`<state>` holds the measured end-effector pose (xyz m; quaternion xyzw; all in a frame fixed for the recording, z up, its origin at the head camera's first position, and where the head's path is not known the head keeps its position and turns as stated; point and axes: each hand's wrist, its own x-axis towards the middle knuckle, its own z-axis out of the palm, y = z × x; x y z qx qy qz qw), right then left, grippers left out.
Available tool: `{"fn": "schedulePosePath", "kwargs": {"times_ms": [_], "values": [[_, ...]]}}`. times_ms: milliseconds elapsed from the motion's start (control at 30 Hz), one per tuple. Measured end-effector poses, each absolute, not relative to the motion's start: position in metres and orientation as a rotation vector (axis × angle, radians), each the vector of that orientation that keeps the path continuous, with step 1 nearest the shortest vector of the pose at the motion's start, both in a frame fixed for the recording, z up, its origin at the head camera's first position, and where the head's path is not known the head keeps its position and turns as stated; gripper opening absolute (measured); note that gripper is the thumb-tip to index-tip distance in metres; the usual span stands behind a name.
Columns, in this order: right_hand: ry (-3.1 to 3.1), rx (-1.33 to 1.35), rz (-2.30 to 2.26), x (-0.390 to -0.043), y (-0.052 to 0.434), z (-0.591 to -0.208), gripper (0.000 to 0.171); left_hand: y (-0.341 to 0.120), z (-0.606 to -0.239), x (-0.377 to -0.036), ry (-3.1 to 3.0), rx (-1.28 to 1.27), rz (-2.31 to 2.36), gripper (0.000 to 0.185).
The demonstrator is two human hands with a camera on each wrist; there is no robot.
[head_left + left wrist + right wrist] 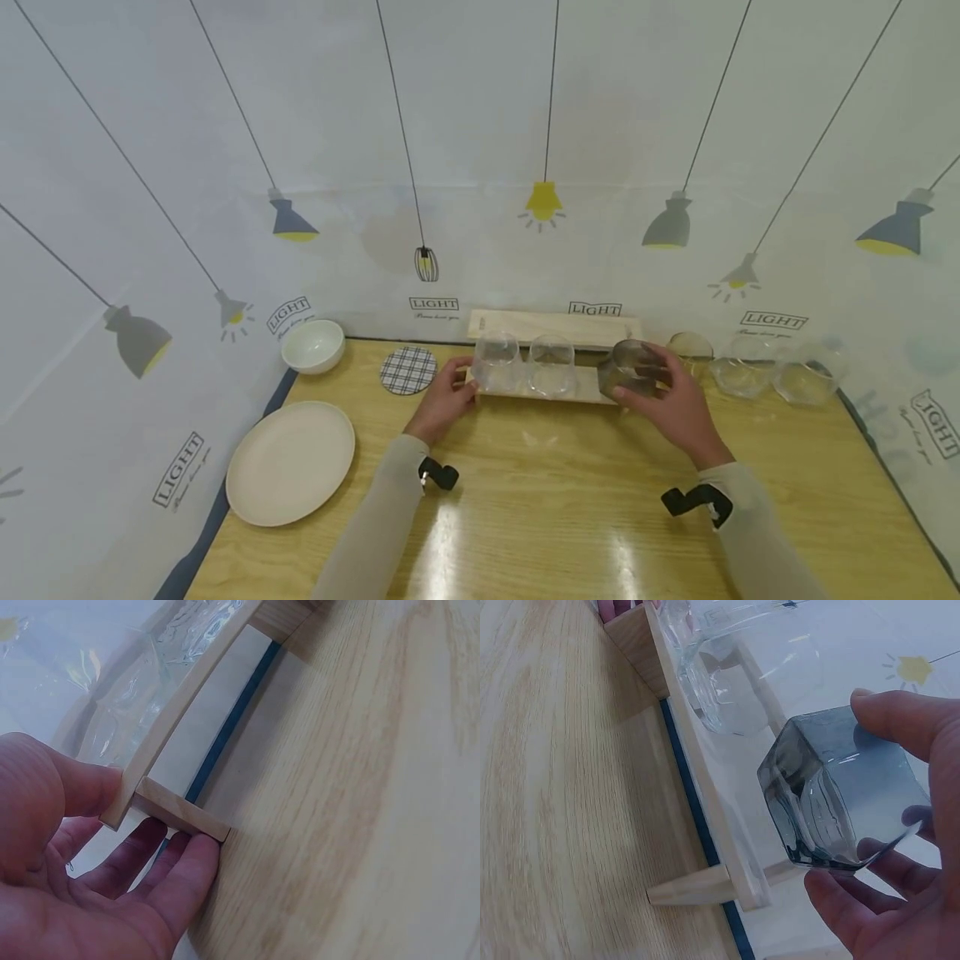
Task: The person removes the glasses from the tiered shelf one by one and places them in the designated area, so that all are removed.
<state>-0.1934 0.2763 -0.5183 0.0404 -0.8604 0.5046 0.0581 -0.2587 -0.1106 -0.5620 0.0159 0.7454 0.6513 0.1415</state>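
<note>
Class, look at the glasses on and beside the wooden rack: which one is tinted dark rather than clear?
The smoky grey glass gripped by the right hand at the wooden rack's right end; the other glasses are clear or only faintly tinted.

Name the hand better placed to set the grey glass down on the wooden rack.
Right. The right hand already grips the grey glass over the wooden rack; the left hand holds the rack's end.

Even, bright overhead light leaves glare streaks on the table (570,517); head view bows at edges, wrist views slightly soft.
</note>
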Motion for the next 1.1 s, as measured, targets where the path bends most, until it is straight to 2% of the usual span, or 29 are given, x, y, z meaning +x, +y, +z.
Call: {"fn": "schedulePosePath", "kwargs": {"times_ms": [233, 533, 1100], "values": [[-2.592, 0.065, 1.444, -0.173, 0.291, -0.514, 0.084, -0.112, -0.568, -0.262, 2.133, 0.052, 1.896, 0.047], [-2.577, 0.028, 1.381, -0.154, 0.316, -0.523, 0.086, -0.11, -0.566, -0.261, 2.12, 0.056, 1.907, 0.046], [-2.605, -0.098, 1.4, -0.152, 0.346, -0.546, 0.086, -0.112, -0.566, -0.261, 2.118, 0.033, 1.91, 0.044]]}}
